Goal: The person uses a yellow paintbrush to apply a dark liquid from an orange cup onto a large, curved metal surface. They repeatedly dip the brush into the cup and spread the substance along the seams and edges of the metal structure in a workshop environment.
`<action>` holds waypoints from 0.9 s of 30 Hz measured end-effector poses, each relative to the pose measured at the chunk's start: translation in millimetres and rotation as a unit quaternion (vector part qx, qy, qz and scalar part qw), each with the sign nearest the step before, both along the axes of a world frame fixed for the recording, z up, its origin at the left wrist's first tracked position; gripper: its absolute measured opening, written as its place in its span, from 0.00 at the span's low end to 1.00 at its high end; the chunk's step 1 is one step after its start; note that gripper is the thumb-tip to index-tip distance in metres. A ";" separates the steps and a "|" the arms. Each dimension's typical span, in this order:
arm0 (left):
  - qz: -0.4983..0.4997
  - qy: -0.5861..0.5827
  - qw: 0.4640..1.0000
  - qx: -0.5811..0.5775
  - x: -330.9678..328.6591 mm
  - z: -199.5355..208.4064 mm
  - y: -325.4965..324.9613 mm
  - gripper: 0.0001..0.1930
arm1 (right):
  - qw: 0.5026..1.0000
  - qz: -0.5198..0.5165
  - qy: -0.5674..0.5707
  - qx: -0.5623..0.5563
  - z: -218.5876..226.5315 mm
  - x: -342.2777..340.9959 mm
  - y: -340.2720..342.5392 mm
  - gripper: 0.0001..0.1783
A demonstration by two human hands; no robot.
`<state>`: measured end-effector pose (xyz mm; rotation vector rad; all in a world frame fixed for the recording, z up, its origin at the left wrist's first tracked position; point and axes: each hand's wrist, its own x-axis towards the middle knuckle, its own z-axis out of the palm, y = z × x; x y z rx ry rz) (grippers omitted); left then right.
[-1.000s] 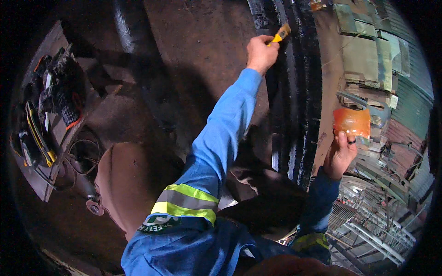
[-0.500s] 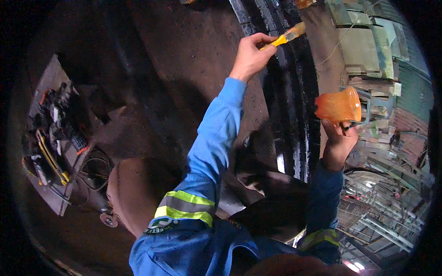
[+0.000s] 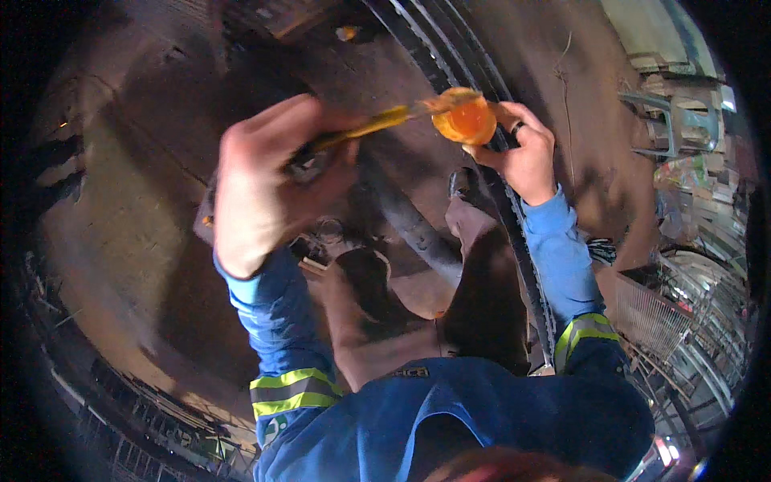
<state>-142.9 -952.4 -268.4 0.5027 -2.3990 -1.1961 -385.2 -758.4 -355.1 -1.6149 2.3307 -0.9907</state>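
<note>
My left hand point(image 3: 277, 173) is closed around the yellow handle of a paintbrush point(image 3: 379, 121), blurred by motion. The brush points right, and its bristles lie over the mouth of an orange cup-like container point(image 3: 472, 122). Gripping that container from its right side is my right hand point(image 3: 526, 157), with a dark ring on one finger. Orange shows inside the container; whether it is liquid I cannot tell. Beneath the container and right hand runs a long black ridged beam point(image 3: 434, 50).
A dark pipe point(image 3: 414, 229) lies on the brown floor beside my legs. At the right are a grey-green plastic frame point(image 3: 671, 128), a wire mesh crate point(image 3: 652, 309) and stacked materials. A small orange object point(image 3: 347, 33) sits near the far edge.
The paintbrush has left the black beam and come over to the container. My right hand has moved left with the container, whose mouth now shows. The view has turned.
</note>
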 end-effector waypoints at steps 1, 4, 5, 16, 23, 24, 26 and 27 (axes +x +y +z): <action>-0.020 -0.020 0.998 -0.047 0.0 21.8 -5.6 0.10 | 1.000 0.025 0.013 -0.010 19.8 10.0 -6.9 0.29; -0.091 -0.057 0.983 -0.147 15.8 52.4 -4.1 0.11 | 0.998 0.053 0.026 0.003 64.1 43.6 -7.6 0.31; -0.094 -0.080 0.982 -0.146 19.8 51.0 -3.2 0.12 | 0.997 0.060 0.039 0.008 61.6 46.8 -12.7 0.31; -0.101 -0.169 0.980 -0.038 -26.4 -46.6 5.9 0.14 | 0.987 0.145 0.011 0.076 -17.9 18.4 -22.2 0.35; -0.068 -0.203 0.976 0.035 -146.2 -103.6 -35.8 0.12 | 0.989 0.116 -0.046 0.082 -79.3 -90.1 -67.3 0.33; -0.061 -0.190 0.978 0.068 -167.5 -107.7 -50.5 0.13 | 0.989 0.109 -0.054 0.082 -82.3 -110.1 -78.5 0.32; -0.048 -0.162 0.976 0.140 -195.7 -107.6 -67.6 0.15 | 0.989 0.096 -0.069 0.090 -83.8 -130.4 -83.3 0.31; -0.038 -0.178 0.966 0.184 -204.7 -99.6 -71.4 0.16 | 0.989 0.081 -0.092 0.088 -87.4 -134.5 -81.3 0.27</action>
